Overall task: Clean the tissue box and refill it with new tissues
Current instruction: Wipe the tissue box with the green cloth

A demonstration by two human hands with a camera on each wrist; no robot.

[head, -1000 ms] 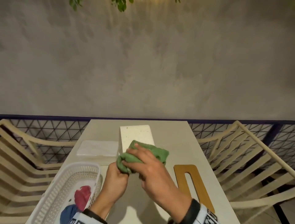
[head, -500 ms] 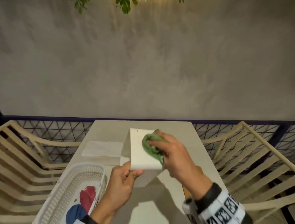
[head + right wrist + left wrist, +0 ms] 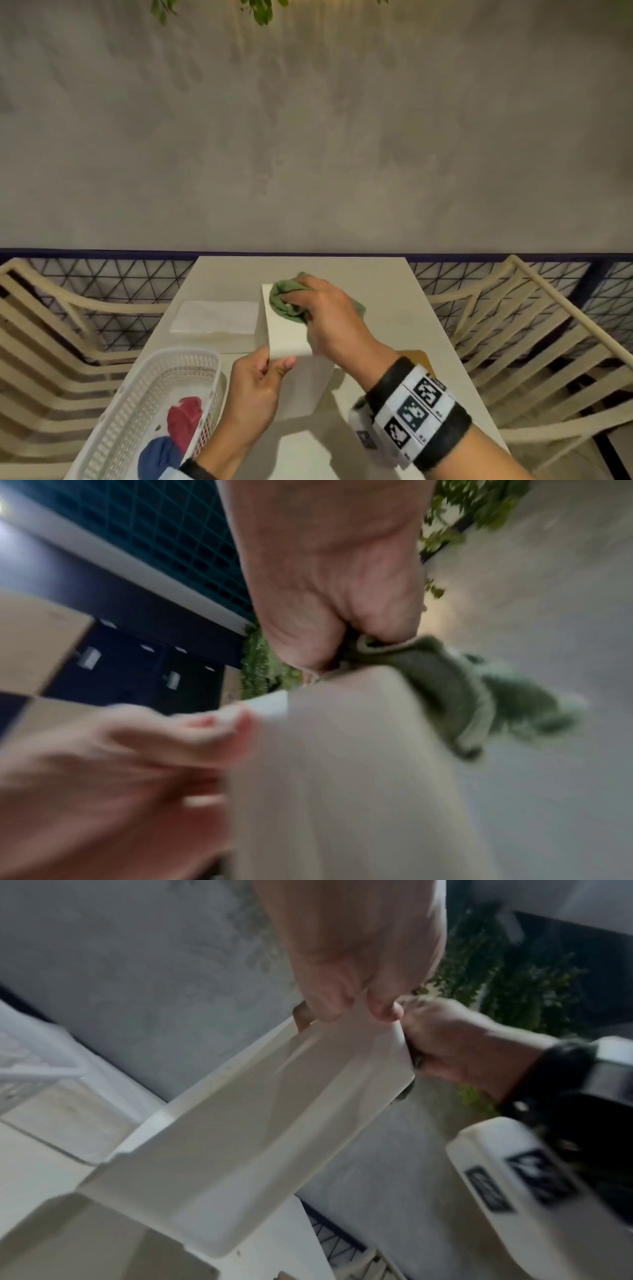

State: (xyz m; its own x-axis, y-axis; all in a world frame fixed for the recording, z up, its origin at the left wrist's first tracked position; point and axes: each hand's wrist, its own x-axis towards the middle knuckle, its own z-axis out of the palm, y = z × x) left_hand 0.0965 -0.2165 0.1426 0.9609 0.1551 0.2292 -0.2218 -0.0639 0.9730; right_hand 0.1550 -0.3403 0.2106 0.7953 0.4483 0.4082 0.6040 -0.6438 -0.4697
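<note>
The white tissue box (image 3: 287, 335) is tilted up over the middle of the table. My left hand (image 3: 263, 373) grips its near lower corner, thumb on the upper face; the left wrist view shows the fingers pinching the box (image 3: 260, 1123) at its edge. My right hand (image 3: 325, 318) holds a bunched green cloth (image 3: 286, 303) and presses it against the box's upper face near the far end. In the blurred right wrist view the green cloth (image 3: 455, 696) hangs over the box (image 3: 342, 777). A white pack of new tissues (image 3: 215, 317) lies flat to the left of the box.
A white plastic basket (image 3: 113, 435) with a red and a blue cloth stands at the near left. A wooden lid (image 3: 418, 358) lies behind my right wrist. Cream slatted chairs (image 3: 534, 342) flank the table (image 3: 394, 308), with a railing and grey wall behind.
My left hand has taken the box by its near corner and tilted it up. My right hand has carried the green cloth onto the box's face and slid it toward the far end.
</note>
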